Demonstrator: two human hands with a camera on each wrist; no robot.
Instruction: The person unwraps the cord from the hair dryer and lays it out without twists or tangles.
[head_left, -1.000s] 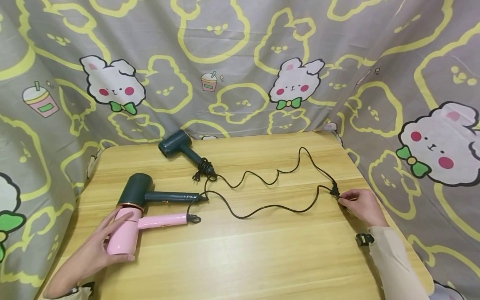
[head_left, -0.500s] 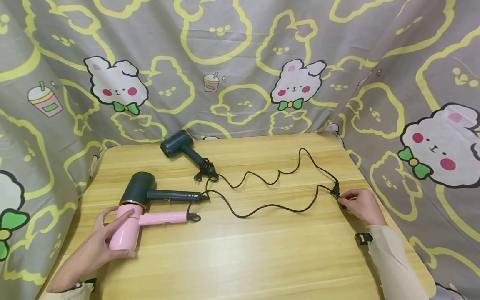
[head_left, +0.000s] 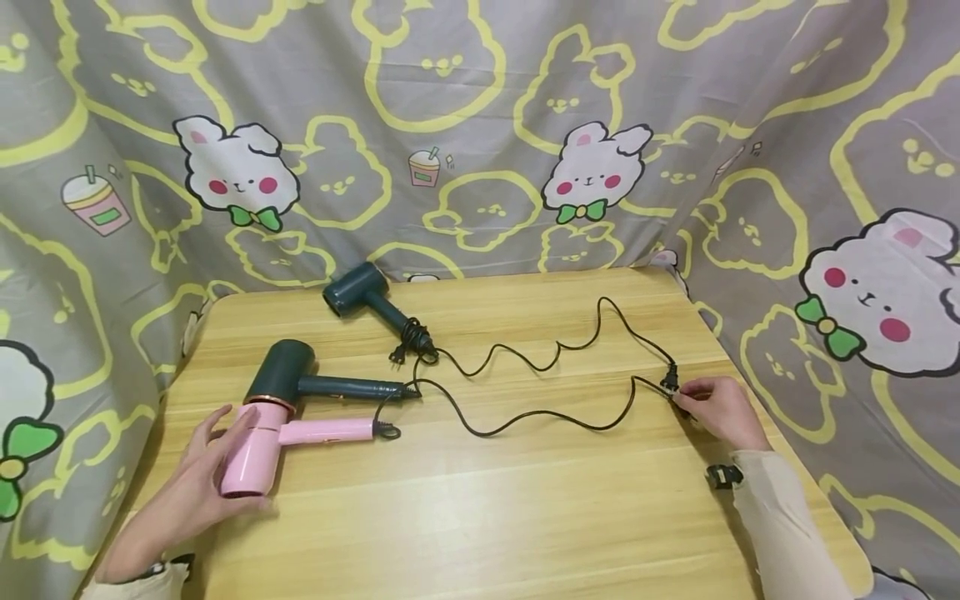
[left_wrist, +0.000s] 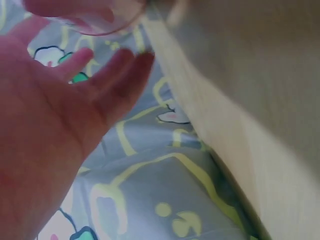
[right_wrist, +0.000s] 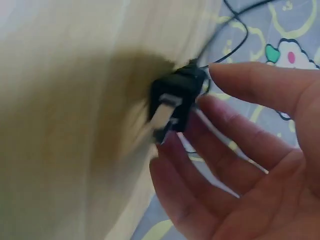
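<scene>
- Left hand (head_left: pixel 191 504) spread wide at the table's left side, thumb and fingers stretched apart around the pink hair dryer (head_left: pixel 251 458); the left wrist view has the palm bare, and whether a fingertip touches the casing, I can't tell!
- The pink dryer lies on the wooden table (head_left: pixel 487 517), near its left edge, slim handle pointing right.
- Right behind it, handle also to the right, lies a dark green hair dryer (head_left: pixel 281 375); its copper-coloured rim meets the pink body in the head view, though I can't say whether the two truly touch.
- Over to the right hand (head_left: pixel 720 408), down by the table's right edge: thumb and fingertips are gathered narrowly about a black plug (right_wrist: pixel 177 97), which blurs in the right wrist view, so pinched or merely touched, I can't tell.
- Just beyond those fingertips sits a second plug (head_left: pixel 670 377), the two close together.
- Two black cords snake across the boards, a far cord (head_left: pixel 495 346) and a near cord (head_left: pixel 555 412), coming together by the handle ends on the left.
- At the back, tilted on the wood, lies another dark green dryer (head_left: pixel 360 287), its wrapped cord (head_left: pixel 412 333) bundled round the handle.
- Behind everything hangs a grey curtain (head_left: pixel 450 83) printed with rabbits and yellow outlines.
</scene>
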